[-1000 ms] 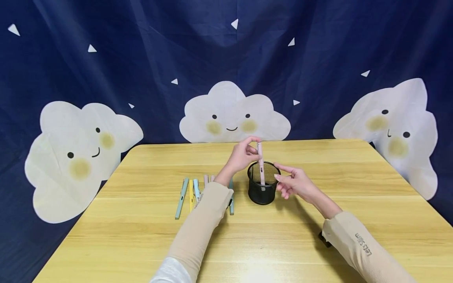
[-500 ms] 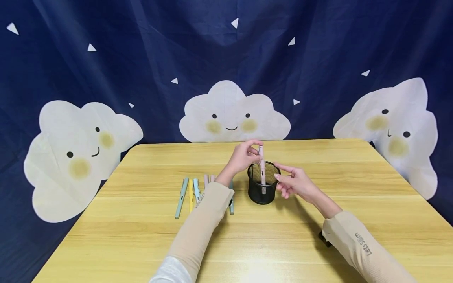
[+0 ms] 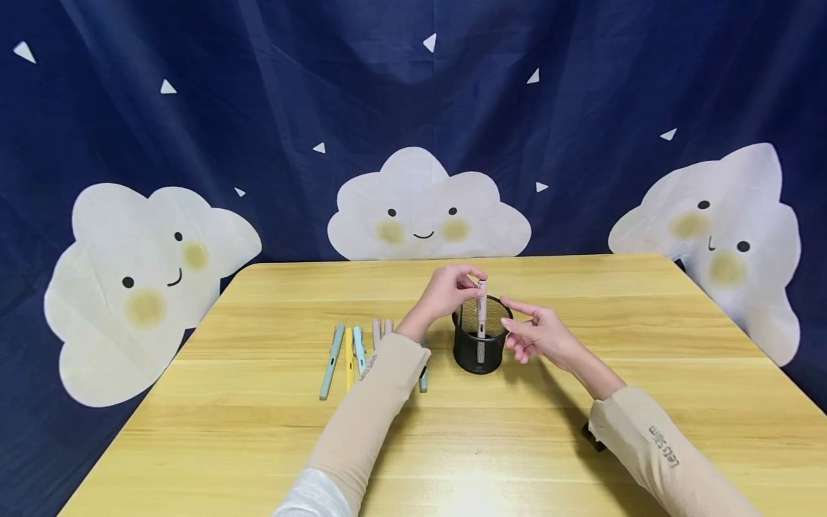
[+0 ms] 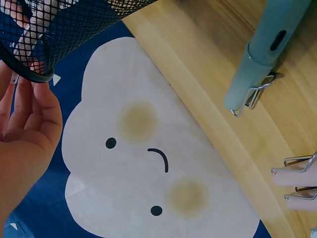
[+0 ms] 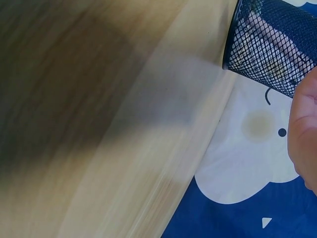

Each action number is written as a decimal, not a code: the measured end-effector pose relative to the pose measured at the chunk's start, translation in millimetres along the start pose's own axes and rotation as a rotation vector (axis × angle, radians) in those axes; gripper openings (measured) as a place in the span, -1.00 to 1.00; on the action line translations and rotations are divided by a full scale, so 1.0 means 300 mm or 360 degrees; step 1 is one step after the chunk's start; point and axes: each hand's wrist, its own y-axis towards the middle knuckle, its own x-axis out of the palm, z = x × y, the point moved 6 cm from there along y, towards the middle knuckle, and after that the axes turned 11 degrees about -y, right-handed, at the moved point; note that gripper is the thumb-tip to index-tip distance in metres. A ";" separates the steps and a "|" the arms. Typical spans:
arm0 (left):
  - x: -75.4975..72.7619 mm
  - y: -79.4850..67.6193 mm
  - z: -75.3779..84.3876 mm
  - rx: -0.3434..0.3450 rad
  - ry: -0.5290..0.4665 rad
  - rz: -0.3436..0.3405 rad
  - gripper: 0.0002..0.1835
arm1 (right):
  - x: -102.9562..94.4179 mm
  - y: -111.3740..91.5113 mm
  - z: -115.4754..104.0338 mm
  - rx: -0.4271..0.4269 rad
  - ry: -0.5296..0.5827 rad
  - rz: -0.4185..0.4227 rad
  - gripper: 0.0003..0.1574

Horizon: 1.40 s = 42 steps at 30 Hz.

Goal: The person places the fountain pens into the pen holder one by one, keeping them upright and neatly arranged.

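Observation:
My left hand (image 3: 446, 291) pinches the upper end of a pale pink pen (image 3: 482, 305) between thumb and fingers. The pen stands nearly upright, its lower part inside a round black mesh pen holder (image 3: 478, 355); whether its tip touches the bottom I cannot tell. At the holder's right side, my right hand (image 3: 543, 334) holds it by the rim with thumb and index finger. In the left wrist view the mesh pen holder (image 4: 74, 25) partly covers the left hand (image 4: 29, 114). The right wrist view catches the pen holder (image 5: 272, 47) and an edge of the right hand (image 5: 304, 129).
Left of the holder lie several pens: a green one (image 3: 332, 361), a yellow one (image 3: 349, 359), a light blue one (image 3: 359, 348), and pale pink ones (image 3: 377, 330). A teal pen (image 4: 262, 64) lies partly under the left forearm. The wooden table (image 3: 517, 445) meets a blue curtain (image 3: 291, 201).
My left hand has moved down and slightly right, lowering the pink pen deeper into the pen holder. The right hand and the holder have stayed in place.

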 end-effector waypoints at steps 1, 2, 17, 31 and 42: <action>0.001 0.000 -0.002 -0.0002 0.0003 -0.0006 -0.77 | 0.000 0.000 0.000 0.0002 -0.0003 0.0001 -0.24; 0.002 0.000 -0.003 -0.0004 0.0001 -0.0012 -0.76 | -0.001 -0.001 0.001 0.0003 -0.0006 0.0002 -0.24; 0.004 0.000 -0.019 0.0027 0.0043 -0.0006 -0.75 | 0.000 -0.001 0.000 0.0000 0.0000 -0.0003 -0.23; -0.002 -0.003 -0.029 0.0029 0.0264 0.0076 -0.74 | 0.002 -0.005 -0.005 -0.0034 0.0014 -0.0013 -0.24; -0.004 -0.004 -0.042 -0.0066 0.0334 0.0103 -0.73 | 0.001 -0.005 -0.002 -0.0027 0.0008 -0.0010 -0.23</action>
